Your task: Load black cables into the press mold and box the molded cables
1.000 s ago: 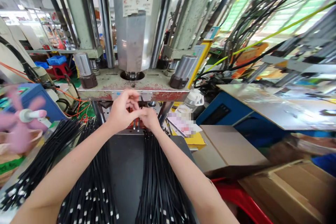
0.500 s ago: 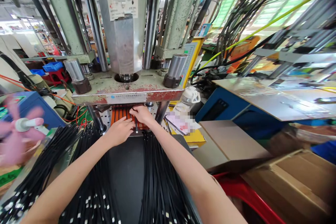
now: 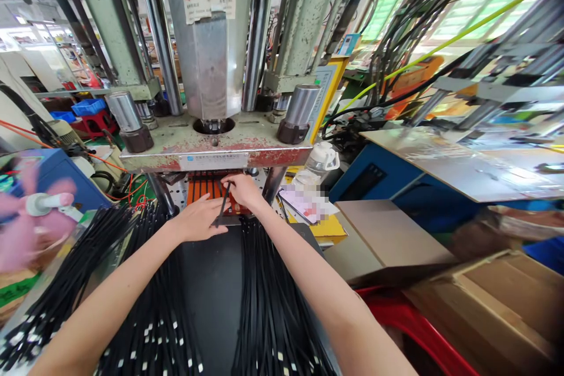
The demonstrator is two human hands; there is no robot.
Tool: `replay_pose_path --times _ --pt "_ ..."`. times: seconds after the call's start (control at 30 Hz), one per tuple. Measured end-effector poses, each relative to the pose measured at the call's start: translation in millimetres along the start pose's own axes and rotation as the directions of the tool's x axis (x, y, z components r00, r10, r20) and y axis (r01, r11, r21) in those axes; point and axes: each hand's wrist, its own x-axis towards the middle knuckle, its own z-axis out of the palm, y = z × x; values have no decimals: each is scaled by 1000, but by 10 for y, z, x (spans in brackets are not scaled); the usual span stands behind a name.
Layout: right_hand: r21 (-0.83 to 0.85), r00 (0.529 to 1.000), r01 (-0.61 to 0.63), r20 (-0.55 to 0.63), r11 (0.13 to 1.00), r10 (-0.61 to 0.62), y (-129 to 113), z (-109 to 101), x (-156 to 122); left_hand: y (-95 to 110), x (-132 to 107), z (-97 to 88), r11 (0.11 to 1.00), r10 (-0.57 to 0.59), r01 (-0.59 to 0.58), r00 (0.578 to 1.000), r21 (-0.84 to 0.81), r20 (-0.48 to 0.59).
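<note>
Under the press plate, an orange slotted fixture (image 3: pixel 194 189) holds several black straps lying side by side. My right hand (image 3: pixel 244 191) is at the fixture's right part, thumb and fingertips pinched on the upper end of one black strap (image 3: pixel 224 204). That strap slants down toward me, its lower part crossing in front of my left fingers. My left hand (image 3: pixel 198 218) is just left of it, fingers stretched out and thumb apart, over the fixture's front edge. Whether the left fingers touch the strap, I cannot tell.
Bundles of black straps with pale ends (image 3: pixel 268 305) lie on both sides of a black board (image 3: pixel 211 299). The press plate (image 3: pixel 167 155) hangs low above my hands. A pink fan (image 3: pixel 39 205) spins at left. To the right are a clear jug (image 3: pixel 321 158) and a carton (image 3: pixel 497 299).
The strap in my right hand has lifted out of the fixture and now tilts toward me. My left hand has opened, its thumb spreading out below the strap.
</note>
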Motion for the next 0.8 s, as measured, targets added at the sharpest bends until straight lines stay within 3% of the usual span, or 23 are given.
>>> replay_pose_path --times 0.1,0.23,0.4,0.53,0.67,0.73,0.8 --pt "-48 1000 -23 -18 999 23 34 13 -23 -59 157 -60 995 -98 100 992 -28 79" --pt "-164 998 -14 -61 986 4 56 33 -144 -303 521 -64 957 -281 288 945 -21 169" --pt "-305 990 138 35 942 -134 34 60 -345 -581 889 12 900 -427 434 895 -32 130" --pt "-353 992 121 72 928 -102 33 104 -263 -611 1040 6 892 -445 449 892 -45 81" --pt "-246 990 118 -52 962 -135 143 55 -358 -528 794 -58 904 -420 422 907 -65 36" --pt "-210 982 93 -140 973 -124 248 -25 -609 -459 455 -33 933 -357 354 934 -70 -37" --pt "-270 992 -16 -127 963 -19 354 -103 -948 -384 24 53 945 -325 324 931 -36 -164"
